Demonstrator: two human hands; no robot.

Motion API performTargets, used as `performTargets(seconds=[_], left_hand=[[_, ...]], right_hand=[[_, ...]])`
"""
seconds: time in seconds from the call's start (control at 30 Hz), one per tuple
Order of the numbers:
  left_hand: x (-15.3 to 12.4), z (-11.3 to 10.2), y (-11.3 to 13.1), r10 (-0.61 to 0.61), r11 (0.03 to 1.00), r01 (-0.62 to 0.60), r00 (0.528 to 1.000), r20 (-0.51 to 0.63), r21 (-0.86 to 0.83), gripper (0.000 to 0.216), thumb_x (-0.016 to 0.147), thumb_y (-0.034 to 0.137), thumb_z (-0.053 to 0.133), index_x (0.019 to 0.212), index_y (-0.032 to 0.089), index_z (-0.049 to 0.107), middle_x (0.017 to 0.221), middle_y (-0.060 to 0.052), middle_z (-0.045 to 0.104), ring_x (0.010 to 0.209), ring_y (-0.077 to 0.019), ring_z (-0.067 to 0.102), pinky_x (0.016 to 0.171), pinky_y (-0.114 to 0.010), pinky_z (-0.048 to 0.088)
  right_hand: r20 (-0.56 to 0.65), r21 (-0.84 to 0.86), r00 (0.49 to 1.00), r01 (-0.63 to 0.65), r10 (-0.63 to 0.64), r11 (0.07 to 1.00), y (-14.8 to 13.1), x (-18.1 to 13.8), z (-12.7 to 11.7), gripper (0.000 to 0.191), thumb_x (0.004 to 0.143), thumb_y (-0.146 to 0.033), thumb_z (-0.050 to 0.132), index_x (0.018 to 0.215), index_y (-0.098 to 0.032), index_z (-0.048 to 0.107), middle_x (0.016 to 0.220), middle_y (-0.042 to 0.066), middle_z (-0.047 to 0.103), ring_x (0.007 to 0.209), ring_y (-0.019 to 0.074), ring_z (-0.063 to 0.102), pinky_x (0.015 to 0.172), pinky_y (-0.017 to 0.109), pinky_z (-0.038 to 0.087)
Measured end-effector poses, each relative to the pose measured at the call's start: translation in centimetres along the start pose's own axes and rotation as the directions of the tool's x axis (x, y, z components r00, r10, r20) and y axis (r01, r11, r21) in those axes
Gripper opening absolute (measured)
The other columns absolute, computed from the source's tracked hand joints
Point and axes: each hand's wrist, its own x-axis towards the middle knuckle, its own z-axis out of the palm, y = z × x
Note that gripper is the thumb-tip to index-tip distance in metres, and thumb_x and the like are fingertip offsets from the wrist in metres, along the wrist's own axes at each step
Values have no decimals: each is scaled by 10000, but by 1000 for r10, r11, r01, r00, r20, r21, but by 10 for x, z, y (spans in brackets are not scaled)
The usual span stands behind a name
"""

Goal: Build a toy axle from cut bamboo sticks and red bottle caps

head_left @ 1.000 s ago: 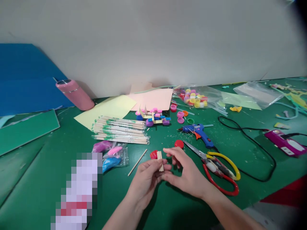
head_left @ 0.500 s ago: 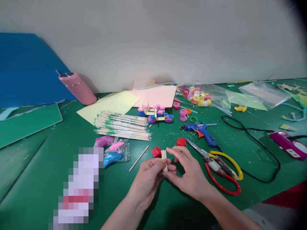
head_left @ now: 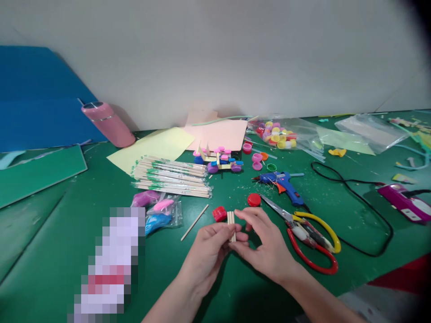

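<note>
My left hand and my right hand meet over the green table. Together they pinch a short bundle of wooden stick pieces, held upright between the fingertips. A red bottle cap lies just behind the sticks, and another red cap lies a little further right. A single loose stick rests on the table left of my hands.
Red-and-yellow scissors lie right of my hands, a blue glue gun with a black cord behind them. A pile of wrapped chopsticks, a small cap-and-stick model, bags of caps, clay bags, a pink bottle, paper sheets.
The view shifted slightly; my hands keep holding the stick bundle, with the fingers adjusting a little around it.
</note>
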Motion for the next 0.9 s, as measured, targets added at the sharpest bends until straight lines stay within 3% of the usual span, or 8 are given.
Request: performTargets(seconds=[0.9], left_hand=[[-1,1,-1,-4,1000,4,1000,4,1,137,708,208,645,713,77,686,618,-92,700,602,-147,615,655,-256,447]], right_hand=[[14,39,999,-50,49,998,1,-2,1,529,698,-237,661,1184,-230,451,1076,61,484,905,186,522,787,282,464]])
